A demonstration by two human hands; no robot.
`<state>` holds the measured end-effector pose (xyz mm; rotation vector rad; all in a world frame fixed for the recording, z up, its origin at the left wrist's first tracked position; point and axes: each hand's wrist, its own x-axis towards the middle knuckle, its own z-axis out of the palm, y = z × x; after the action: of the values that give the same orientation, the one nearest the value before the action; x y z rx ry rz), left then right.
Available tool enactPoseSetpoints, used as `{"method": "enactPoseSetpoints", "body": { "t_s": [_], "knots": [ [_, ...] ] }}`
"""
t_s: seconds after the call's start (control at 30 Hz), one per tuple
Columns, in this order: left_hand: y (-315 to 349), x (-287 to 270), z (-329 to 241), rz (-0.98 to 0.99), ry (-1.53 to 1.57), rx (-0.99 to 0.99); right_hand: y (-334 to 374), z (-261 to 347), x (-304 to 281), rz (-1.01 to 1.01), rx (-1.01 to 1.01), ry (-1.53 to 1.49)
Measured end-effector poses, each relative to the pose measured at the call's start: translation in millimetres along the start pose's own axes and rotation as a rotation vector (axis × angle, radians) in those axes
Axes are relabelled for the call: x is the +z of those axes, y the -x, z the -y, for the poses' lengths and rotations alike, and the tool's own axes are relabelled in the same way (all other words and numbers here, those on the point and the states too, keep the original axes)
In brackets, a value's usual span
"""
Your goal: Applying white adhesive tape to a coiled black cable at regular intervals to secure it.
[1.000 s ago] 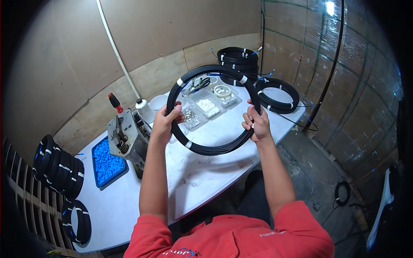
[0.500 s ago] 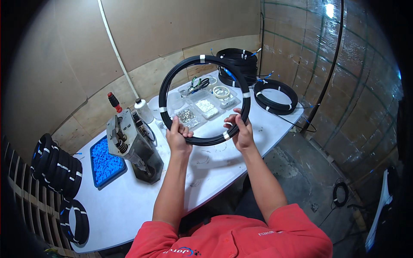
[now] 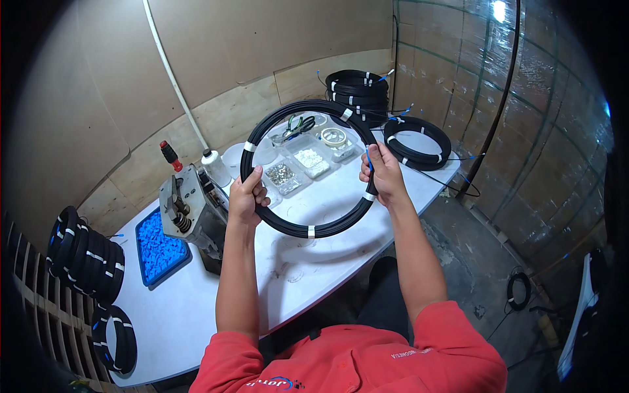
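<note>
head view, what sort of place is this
Probably a small cable workshop: a black coil is in hand, similar coils are stacked at the back, and a metal machine stands near a blue tray of small pieces.

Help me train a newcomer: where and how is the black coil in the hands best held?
Probably at the black coil's opposite sides, left hand coming from the left and right hand from the right, fingers wrapping the rim. It looks slim enough to grasp, and its open middle leaves room for fingers.
</note>
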<state>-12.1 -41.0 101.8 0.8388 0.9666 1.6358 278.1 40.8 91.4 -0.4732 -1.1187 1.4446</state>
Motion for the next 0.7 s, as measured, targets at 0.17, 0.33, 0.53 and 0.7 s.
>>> {"method": "enactPoseSetpoints", "body": {
  "t_s": [0.17, 0.33, 0.53, 0.7],
  "knots": [
    [3, 5, 1, 0.002, -0.076, 0.004, 5, 3, 2, -0.033, -0.005, 0.055],
    [4, 1, 0, 0.006, -0.096, -0.014, 7, 4, -4, -0.020, -0.011, 0.104],
    [8, 5, -6, 0.061, -0.132, -0.040, -17, 33, -5, 0.103, -0.107, 0.466],
    [8, 8, -9, 0.048, -0.175, -0.021, -28, 38, -10, 0.184, 0.063, 0.512]
  ]
}}
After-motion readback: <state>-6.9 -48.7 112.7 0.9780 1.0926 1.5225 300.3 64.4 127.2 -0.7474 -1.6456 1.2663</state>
